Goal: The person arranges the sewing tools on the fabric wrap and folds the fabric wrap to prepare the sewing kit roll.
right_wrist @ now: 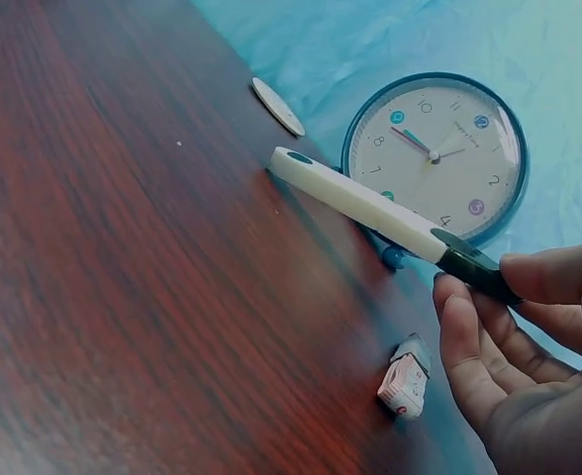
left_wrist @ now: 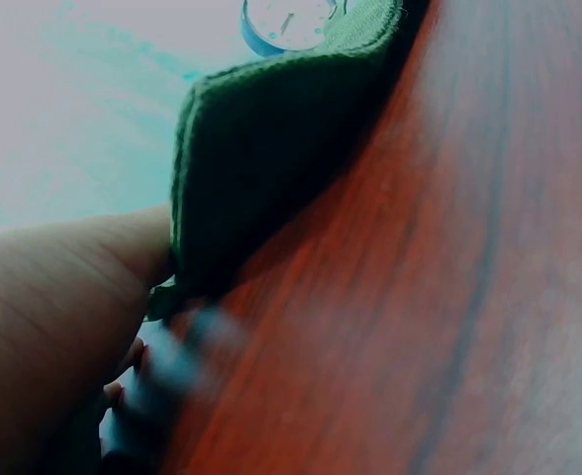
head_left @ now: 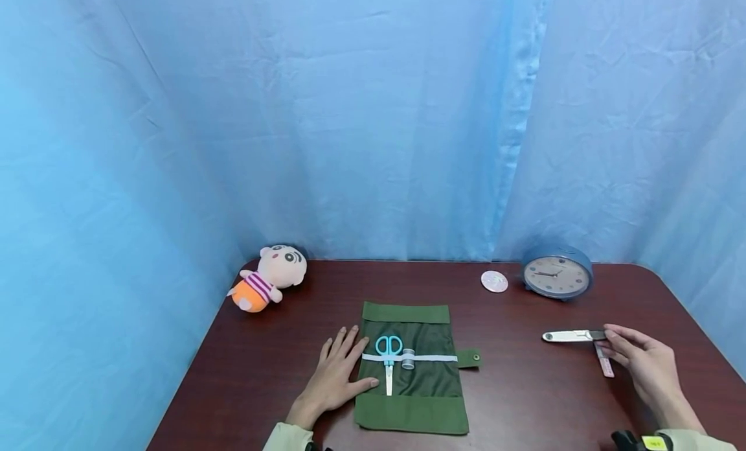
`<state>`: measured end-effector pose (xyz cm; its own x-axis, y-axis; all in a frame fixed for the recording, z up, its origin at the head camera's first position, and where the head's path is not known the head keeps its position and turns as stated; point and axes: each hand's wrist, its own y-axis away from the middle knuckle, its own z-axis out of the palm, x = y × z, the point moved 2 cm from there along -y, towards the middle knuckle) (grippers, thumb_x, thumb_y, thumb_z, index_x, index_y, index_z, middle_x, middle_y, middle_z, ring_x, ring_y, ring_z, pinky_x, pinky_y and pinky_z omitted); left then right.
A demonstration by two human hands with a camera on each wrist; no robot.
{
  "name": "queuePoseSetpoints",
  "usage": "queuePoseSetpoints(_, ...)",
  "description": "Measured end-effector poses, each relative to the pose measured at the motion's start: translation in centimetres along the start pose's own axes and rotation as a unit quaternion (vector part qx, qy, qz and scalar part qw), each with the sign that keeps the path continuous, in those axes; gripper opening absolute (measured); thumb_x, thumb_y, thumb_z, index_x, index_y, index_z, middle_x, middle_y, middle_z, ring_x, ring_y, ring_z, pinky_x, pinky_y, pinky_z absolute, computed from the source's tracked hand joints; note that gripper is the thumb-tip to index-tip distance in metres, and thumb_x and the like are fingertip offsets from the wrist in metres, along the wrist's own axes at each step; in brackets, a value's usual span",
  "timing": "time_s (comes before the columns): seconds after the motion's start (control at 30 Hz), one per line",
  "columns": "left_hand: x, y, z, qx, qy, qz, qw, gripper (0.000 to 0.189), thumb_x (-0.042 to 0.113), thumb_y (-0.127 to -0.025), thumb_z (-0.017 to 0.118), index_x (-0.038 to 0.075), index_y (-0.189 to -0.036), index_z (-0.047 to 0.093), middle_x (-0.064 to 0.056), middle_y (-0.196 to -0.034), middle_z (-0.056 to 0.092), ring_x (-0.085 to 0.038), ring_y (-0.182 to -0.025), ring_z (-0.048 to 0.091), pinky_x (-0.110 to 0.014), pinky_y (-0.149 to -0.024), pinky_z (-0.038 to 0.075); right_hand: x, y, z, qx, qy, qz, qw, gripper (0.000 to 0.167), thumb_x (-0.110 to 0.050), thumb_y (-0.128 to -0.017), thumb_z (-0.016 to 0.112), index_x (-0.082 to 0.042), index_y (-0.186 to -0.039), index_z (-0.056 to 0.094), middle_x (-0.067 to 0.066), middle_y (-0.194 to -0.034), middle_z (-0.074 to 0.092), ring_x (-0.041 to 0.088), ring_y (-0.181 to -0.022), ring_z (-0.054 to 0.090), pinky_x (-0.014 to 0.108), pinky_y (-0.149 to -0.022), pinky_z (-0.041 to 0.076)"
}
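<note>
Right hand [head_left: 644, 360] pinches clippers [head_left: 574, 335] nr table edge [head_left: 708, 337].

Staged booth: blue curtain [head_left: 373, 114] behind table [head_left: 524, 399]

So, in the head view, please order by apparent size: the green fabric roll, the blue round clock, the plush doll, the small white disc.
1. Green fabric roll
2. Blue round clock and plush doll: look alike, unranked
3. Small white disc

Your two hands are bare, no gloves or rings showing; pale cream sleeve cuffs cover both wrists, and by your right cuff [head_left: 693, 440] sits a black strap-on device with a small yellow label
</note>
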<state>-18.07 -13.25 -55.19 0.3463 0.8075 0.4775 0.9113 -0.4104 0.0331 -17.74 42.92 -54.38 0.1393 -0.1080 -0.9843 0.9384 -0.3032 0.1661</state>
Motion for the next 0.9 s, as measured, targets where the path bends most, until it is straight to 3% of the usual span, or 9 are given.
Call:
queuePoseSetpoints(0.37,-0.1,0.0,-0.1,-0.002,0.003,-0.004,1.0,0.083,0.063,-0.09,0.061,0.015,-0.155,0.04,-0.015,-0.167,0.023,-0.041,-0.156,0.017,-0.067,-0.12,0.017,-1.0,0.0,1.2,-0.031,-0.062,0.008,0.9976,0.011,-0.016,-0.093,0.071,-0.026,-0.094,0.076,-0.017,-0.089,0.075,0.003,-0.077,0.074,0.021,-0.068,0.06)
queuePoseSetpoints(0.63,-0.1,0.1,0.0,0.002,-0.001,-0.001,1.0,0.083,0.062,-0.09,0.061,0.014,-0.154,0.041,-0.015,-0.167,0.024,-0.041,-0.156,0.017,-0.067,-0.12,0.018,-1.5,0.4,3.5,-0.036,-0.05,-0.012,0.998,0.011,-0.015,-0.094,0.07,-0.023,-0.097,0.077,-0.018,-0.091,0.075,0.002,-0.076,0.074,0.021,-0.067,0.06)
queuePoseSetpoints(0.9,-0.1,0.0,0.1,0.002,-0.003,0.001,1.0,0.083,0.064,-0.09,0.06,0.014,-0.155,0.04,-0.015,-0.167,0.024,-0.041,-0.156,0.018,-0.066,-0.12,0.018,-1.6,0.4,6.2,-0.062,-0.075,-0.017,0.9951,0.012,-0.012,-0.094,0.069,-0.02,-0.096,0.078,-0.016,-0.093,0.075,0.003,-0.078,0.074,0.022,-0.069,0.061)
